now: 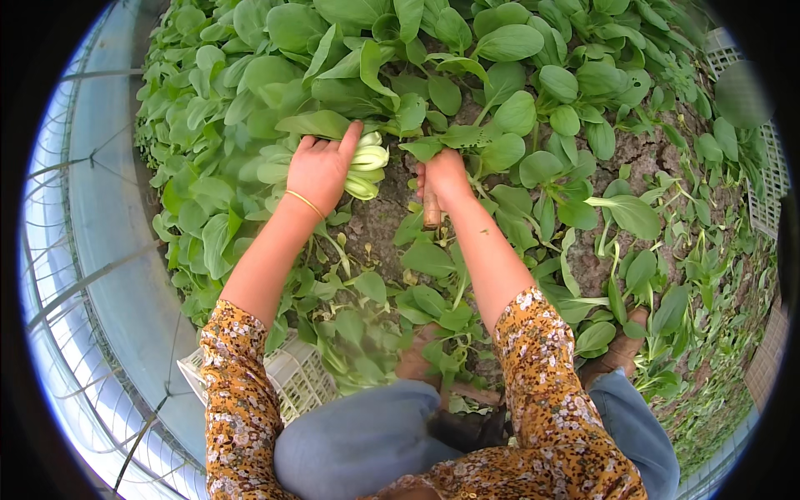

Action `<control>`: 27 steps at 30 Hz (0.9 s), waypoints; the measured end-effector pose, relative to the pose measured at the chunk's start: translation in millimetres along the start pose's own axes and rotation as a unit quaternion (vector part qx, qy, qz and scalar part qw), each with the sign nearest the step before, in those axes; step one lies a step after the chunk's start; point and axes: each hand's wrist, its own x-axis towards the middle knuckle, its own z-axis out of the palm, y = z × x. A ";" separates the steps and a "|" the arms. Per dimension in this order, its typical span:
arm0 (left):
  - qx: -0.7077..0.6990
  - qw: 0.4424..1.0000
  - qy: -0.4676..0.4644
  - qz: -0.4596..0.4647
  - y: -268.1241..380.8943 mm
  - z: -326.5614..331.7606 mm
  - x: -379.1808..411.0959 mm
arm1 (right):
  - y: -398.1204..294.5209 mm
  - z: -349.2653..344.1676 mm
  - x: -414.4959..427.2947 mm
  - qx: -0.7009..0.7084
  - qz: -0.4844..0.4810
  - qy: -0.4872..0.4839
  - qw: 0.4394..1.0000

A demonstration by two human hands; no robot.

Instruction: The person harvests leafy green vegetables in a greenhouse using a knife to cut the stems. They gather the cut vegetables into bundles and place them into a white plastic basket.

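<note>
My left hand grips a bunch of bok choy, its pale cut stem ends pointing right and its leaves spreading out to the left. A short way to the right, my right hand is closed around the wooden handle of a tool; leaves hide the tool's working end. Standing bok choy plants grow close beyond both hands. Bare soil with small weeds and loose leaves shows between my forearms.
A white plastic crate stands by my left knee, partly behind my sleeve. More white crates are at the far right. Loose leaves lie around my shoes. Greenhouse film on a frame curves along the left.
</note>
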 end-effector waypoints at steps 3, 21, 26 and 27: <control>-0.010 1.000 -0.021 -0.004 5.5 -2.0 0.7 | 7.0 -6.3 6.2 -0.007 0.045 -0.025 0.999; -0.247 0.964 0.079 -0.056 72.3 -174.1 -148.4 | -17.8 -13.3 -203.8 0.126 -0.135 -0.147 0.972; -0.321 0.942 0.034 -0.094 84.3 -207.8 -205.7 | -49.3 -24.2 -226.2 0.018 -0.226 0.027 0.974; -0.318 0.943 0.058 -0.082 83.0 -208.1 -215.7 | -56.9 -19.7 -232.9 0.005 -0.238 0.034 0.971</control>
